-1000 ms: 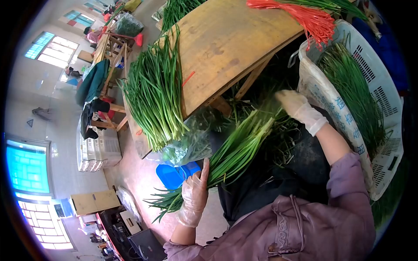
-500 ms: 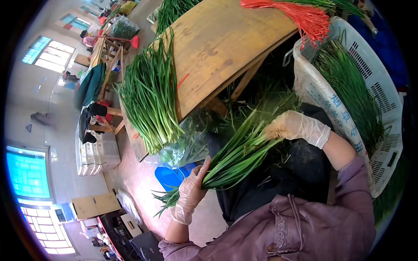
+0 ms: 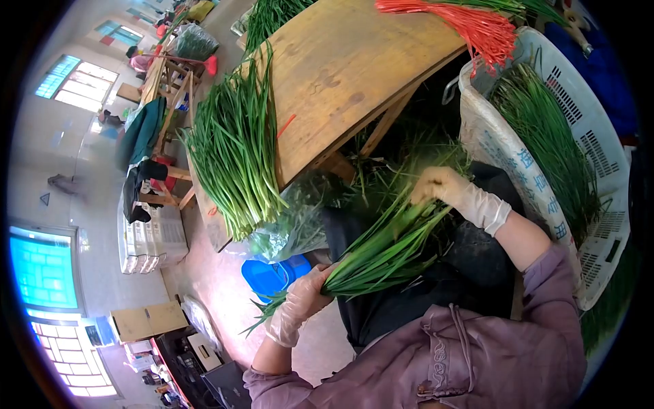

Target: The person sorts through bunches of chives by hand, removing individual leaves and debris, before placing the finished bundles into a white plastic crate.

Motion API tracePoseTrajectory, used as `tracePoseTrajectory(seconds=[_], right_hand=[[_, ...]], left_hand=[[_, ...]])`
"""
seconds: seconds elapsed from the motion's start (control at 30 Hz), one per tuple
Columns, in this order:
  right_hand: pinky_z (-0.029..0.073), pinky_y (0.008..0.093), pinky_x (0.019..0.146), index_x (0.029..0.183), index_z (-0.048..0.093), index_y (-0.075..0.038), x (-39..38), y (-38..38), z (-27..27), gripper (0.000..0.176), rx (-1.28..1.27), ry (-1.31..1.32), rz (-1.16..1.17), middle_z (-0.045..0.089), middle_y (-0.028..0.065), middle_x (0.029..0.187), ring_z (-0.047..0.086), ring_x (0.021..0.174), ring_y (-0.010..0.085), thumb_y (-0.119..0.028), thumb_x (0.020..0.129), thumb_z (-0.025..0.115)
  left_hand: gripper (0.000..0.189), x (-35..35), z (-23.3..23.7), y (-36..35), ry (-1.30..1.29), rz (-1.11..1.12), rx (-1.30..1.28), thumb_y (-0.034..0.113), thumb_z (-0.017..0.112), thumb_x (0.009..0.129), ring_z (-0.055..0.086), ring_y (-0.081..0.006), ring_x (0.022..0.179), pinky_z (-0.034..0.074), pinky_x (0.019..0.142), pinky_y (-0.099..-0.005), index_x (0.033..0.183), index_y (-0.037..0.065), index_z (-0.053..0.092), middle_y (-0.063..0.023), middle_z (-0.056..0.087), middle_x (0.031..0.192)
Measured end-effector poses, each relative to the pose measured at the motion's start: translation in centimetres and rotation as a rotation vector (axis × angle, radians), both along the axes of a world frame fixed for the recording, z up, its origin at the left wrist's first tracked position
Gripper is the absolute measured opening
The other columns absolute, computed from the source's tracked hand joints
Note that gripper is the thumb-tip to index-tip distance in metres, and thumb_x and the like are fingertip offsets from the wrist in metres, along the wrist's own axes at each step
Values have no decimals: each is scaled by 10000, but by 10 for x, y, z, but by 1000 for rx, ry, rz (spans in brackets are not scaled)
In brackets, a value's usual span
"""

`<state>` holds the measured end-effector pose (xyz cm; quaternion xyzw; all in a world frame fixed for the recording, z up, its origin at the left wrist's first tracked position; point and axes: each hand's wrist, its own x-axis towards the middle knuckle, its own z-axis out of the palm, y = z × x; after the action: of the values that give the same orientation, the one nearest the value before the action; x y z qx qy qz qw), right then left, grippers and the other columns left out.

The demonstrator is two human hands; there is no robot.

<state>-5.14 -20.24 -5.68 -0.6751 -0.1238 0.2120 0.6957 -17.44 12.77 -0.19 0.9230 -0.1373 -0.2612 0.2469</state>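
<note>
My gloved left hand (image 3: 304, 298) is wrapped around the leafy end of a bunch of green chives (image 3: 381, 259), which slants across my dark-trousered lap. At the bunch's upper right end is my gloved right hand (image 3: 441, 185), its fingers curled down close to the stems. Motion blur there hides what, if anything, those fingers pinch. A larger pile of chives (image 3: 235, 150) lies on the left end of the wooden table (image 3: 340, 75), pale stems toward me.
Right of my lap stands a white plastic basket (image 3: 610, 177) with more chives inside. Red ties (image 3: 470, 31) hang over the table's far corner. Below the table edge are a clear plastic bag (image 3: 289, 228) and a blue bucket (image 3: 269, 276). Loose leaf scraps (image 3: 436, 160) heap beyond my knees.
My right hand has lifted slightly up and away from the stem ends it was wrapped around. My left hand has shifted a little right, still holding the chives.
</note>
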Motion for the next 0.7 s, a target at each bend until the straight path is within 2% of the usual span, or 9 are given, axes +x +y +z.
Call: tracePoseTrajectory(seconds=[0.13, 0.2, 0.23, 0.27, 0.37, 0.5, 0.53, 0.6, 0.7], right_hand=[[434, 267, 631, 752, 576, -14, 7, -16, 0, 225, 253, 94, -425, 610, 55, 746, 525, 679, 122, -186, 869, 493], [428, 315, 636, 741, 580, -35, 28, -32, -1, 203, -292, 1, -449, 584, 40, 699, 536, 695, 162, -209, 836, 536], [426, 353, 683, 762, 600, -52, 29, -34, 3, 138, -955, -339, -275, 595, 57, 773, 544, 758, 205, -184, 789, 572], [429, 360, 744, 938, 619, -106, 27, -31, -6, 194, -1178, -520, -161, 588, 87, 978, 531, 887, 244, -156, 754, 585], [367, 377, 890, 1219, 481, -221, 11, -1, 25, 513, -691, -831, 159, 507, 94, 1148, 463, 1046, 266, -169, 727, 614], [407, 325, 798, 878, 648, -99, 8, 29, 13, 173, -497, -831, 418, 615, 29, 801, 558, 846, 177, -168, 719, 646], [407, 325, 798, 878, 648, -99, 9, 31, 12, 173, -493, -832, 420, 615, 29, 801, 558, 846, 177, -168, 719, 646], [449, 273, 663, 873, 644, -70, 10, 28, 8, 125, -230, -331, 337, 603, 54, 745, 579, 711, 131, -143, 777, 613], [447, 248, 567, 908, 551, -31, 9, 24, -3, 114, -129, -344, 197, 591, 61, 711, 569, 625, 108, -124, 846, 527]], left_hand=[[649, 0, -6, 7, 66, 16, -126, -8, 592, 638, 547, -306, 903, 442, 768, -333, 1246, 154, 435, -133, 548, 1016], [636, -4, -10, 11, 57, 28, -87, -9, 579, 642, 543, -305, 910, 433, 785, -335, 1245, 130, 433, -147, 552, 997], [636, -6, -10, 11, 59, 38, -83, -9, 579, 642, 543, -305, 910, 433, 785, -335, 1245, 130, 433, -147, 552, 997], [629, -4, -9, 10, 56, 42, -84, -2, 579, 646, 543, -310, 910, 435, 782, -339, 1242, 138, 436, -147, 553, 998], [609, 2, -5, 5, 56, 56, -53, 12, 580, 651, 542, -321, 910, 440, 774, -347, 1230, 151, 449, -145, 555, 1002], [584, 6, -1, 1, 26, 31, -57, 23, 580, 657, 542, -332, 909, 448, 761, -357, 1212, 169, 465, -138, 562, 996], [582, 6, 1, 1, 26, 20, -52, 23, 578, 659, 542, -331, 910, 449, 762, -355, 1211, 167, 465, -138, 563, 992], [585, 5, 6, -1, 36, 36, -39, 28, 578, 662, 545, -328, 912, 451, 758, -357, 1216, 173, 459, -137, 567, 987], [597, 4, 5, -3, 31, 61, -1, 32, 574, 667, 548, -328, 913, 452, 758, -358, 1229, 191, 449, -142, 569, 976]])
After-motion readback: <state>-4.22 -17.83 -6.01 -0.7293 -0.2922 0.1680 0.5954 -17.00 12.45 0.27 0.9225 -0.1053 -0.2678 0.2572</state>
